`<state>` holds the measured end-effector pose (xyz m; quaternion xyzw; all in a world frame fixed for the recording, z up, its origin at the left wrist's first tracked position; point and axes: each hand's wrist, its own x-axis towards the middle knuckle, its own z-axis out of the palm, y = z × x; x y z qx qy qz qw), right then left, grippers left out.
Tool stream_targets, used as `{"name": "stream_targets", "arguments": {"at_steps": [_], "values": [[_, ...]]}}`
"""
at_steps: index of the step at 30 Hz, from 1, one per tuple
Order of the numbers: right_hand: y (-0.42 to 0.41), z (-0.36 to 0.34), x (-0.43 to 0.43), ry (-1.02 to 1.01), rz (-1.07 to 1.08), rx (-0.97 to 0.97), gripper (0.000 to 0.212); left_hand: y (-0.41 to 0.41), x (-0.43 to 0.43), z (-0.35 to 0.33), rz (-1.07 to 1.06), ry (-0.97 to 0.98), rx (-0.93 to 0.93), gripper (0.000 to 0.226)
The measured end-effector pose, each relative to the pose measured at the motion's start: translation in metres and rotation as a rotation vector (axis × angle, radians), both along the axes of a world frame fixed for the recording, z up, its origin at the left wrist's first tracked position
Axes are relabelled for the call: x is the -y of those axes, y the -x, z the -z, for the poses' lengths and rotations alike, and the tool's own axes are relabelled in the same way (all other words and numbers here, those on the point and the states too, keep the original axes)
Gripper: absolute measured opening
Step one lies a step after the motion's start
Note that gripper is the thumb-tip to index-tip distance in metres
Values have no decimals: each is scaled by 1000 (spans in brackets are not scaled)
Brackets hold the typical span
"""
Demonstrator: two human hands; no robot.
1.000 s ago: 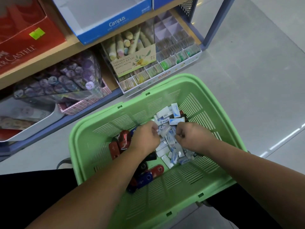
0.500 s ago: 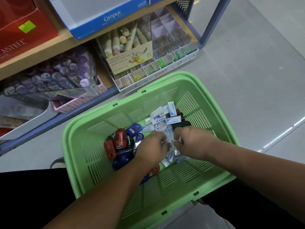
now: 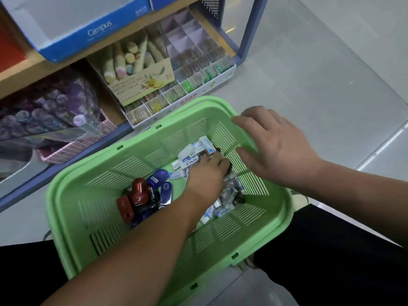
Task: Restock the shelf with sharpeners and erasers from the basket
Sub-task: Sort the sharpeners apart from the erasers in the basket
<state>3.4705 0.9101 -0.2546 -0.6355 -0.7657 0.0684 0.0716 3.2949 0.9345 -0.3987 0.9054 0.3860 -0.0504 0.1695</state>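
Note:
A green plastic basket (image 3: pixel 51 199) sits in front of me, low by the shelf. Inside it, white-and-blue Pilot erasers (image 3: pixel 192 151) are piled toward the right, and red and blue sharpeners (image 3: pixel 139 193) lie in a heap toward the left. My left hand (image 3: pixel 205 175) reaches down into the eraser pile, its fingers curled into the erasers and partly hidden among them. My right hand (image 3: pixel 278 146) is lifted at the basket's far right rim with fingers spread, holding nothing.
The bottom shelf holds a white divided display tray (image 3: pixel 198 69) with small items, a hand cream box (image 3: pixel 143 82) and a clear bag of purple pens (image 3: pixel 50 109). A blue Campus box (image 3: pixel 88 34) sits on the wooden shelf above. Grey floor lies to the right.
My right hand has let go, risen out of the eraser pile and opened at the right rim. My left hand has moved right, deeper into the erasers.

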Motion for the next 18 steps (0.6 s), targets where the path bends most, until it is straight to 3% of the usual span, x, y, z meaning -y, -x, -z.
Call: {"name": "stream_targets", "arguments": {"at_steps": [3,6,8,11,15,18], "values": [[-3,12,1,209,141,-181,80,1,5,1,-31,-29,-21,62],[-2,20,3,215,108,-200,84,1,9,3,-100,102,16,64],[0,21,5,154,110,-245,79,0,7,3,-174,202,133,56],[-2,18,5,-33,-6,-106,66,3,4,-1,-258,301,268,36],[0,6,1,-228,-263,15,36,28,10,-21,-145,198,241,34],[8,3,0,-211,-409,73,24,69,11,-34,-207,248,98,26]]}}
